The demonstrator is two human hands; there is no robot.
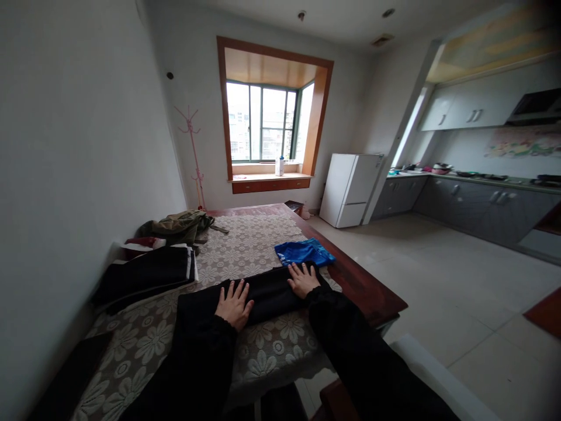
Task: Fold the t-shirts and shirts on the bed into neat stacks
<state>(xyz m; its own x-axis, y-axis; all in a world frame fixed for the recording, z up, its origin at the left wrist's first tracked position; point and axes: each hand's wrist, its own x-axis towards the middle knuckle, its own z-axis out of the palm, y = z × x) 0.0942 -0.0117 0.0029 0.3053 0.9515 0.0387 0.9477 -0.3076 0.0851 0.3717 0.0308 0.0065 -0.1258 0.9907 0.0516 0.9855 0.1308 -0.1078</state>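
Note:
A black folded garment (269,297), perhaps trousers, lies stretched across the flowered tablecloth (151,345). On its left half my left hand (235,305) rests flat with the fingers spread. My right hand (302,279) lies flat near the garment's right end, fingers apart as well. Just beyond that hand is a shiny blue package (304,252), partly over the table's wooden edge strip. Both palms press on the cloth and neither hand grips anything. My dark sleeves cover parts of the garment's near side.
Folded black clothes with white edges (146,272) and an olive-green bag or jacket (179,225) sit at the table's left by the wall. The red-brown table edge (368,292) runs along the right. A white fridge (344,190) stands beyond, near kitchen cabinets (464,199).

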